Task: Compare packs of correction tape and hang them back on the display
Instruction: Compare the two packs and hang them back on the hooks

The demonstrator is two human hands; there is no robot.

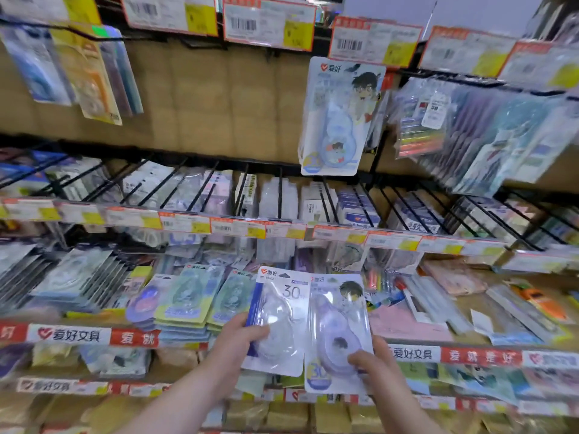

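My left hand [241,336] grips a white and blue correction tape pack marked 30 [280,308] by its lower left side. My right hand [376,364] holds a second pack with a cartoon figure and a purple tape [336,327] by its lower right corner. The two packs are side by side, upright, overlapping slightly, in front of the lower shelf. A similar cartoon pack [340,117] hangs on a hook of the upper display, above and to the right of my hands.
Black wire hooks [200,186] with more packs run across the middle row behind price tags [238,228]. Stacks of green and blue tape packs [188,302] lie on the lower shelf to the left. Pens and packets [470,126] crowd the right side.
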